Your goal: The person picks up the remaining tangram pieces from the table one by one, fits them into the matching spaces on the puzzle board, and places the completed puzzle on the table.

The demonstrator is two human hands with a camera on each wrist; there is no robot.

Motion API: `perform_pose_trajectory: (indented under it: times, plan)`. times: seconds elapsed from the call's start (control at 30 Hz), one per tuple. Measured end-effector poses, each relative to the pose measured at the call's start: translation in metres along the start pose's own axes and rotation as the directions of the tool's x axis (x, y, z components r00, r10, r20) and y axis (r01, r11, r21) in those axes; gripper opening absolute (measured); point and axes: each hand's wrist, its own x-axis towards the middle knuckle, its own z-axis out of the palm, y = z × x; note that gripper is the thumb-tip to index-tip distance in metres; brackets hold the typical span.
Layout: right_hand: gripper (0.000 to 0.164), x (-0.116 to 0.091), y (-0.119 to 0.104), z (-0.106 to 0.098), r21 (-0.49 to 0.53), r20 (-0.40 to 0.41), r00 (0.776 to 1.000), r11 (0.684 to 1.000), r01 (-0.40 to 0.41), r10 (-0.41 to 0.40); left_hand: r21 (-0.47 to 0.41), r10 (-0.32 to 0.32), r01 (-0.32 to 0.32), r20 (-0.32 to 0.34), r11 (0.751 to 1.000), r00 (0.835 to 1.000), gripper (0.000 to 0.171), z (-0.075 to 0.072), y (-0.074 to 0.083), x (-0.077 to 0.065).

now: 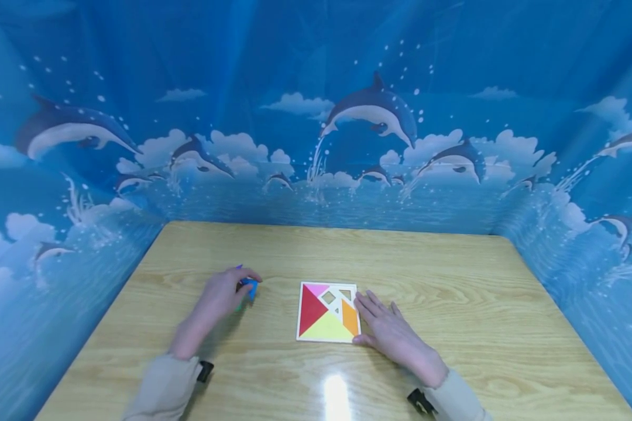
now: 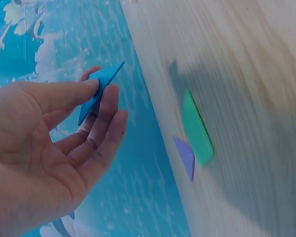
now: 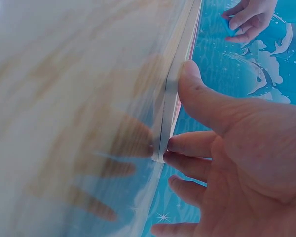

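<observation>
My left hand pinches a thin blue triangular tangram piece between thumb and fingers, raised over the left part of the table. Below it in the left wrist view lie a green piece and a small purple triangle, side by side on the wood. A square white tangram board lies at mid-table, with red, yellow, orange and pink pieces in it and cut-out openings at its upper right. Along the board's right edge rests my right hand, thumb and fingertips touching its side.
The light wooden table reaches back to a blue curtain printed with dolphins, which encloses the far side and both flanks. A bright glare spot shows on the tabletop in front of the board.
</observation>
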Motion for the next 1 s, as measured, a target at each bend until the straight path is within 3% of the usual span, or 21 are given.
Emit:
perform_pose_trajectory:
  times: [0.13,0.37,0.57,0.83,1.0]
  plan:
    - [0.08,0.0,-0.001,0.001,-0.003,0.004,1.0,1.0,-0.002,0.002,-0.036,0.02,-0.021,-0.026,0.999,0.999,0.011,0.011,0.01,0.003]
    - [0.08,-0.001,-0.001,0.001,-0.006,-0.002,1.0,1.0,0.007,-0.007,-0.089,-0.01,0.007,-0.031,0.996,0.999,0.013,0.029,0.035,0.011]
    - [0.081,0.0,0.0,0.001,0.005,0.007,1.0,1.0,-0.008,0.008,-0.106,0.04,-0.045,-0.049,0.993,0.998,0.014,0.046,0.055,0.02]
    - [0.081,0.0,0.0,0.0,-0.001,0.006,1.0,1.0,-0.018,0.018,-0.143,0.083,-0.081,0.002,0.986,0.997,0.011,0.062,0.075,0.028]
    - [0.081,0.0,0.0,0.0,-0.003,0.006,1.0,1.0,-0.023,0.023,-0.183,0.071,-0.066,0.021,0.981,0.997,0.012,0.071,0.084,0.031]
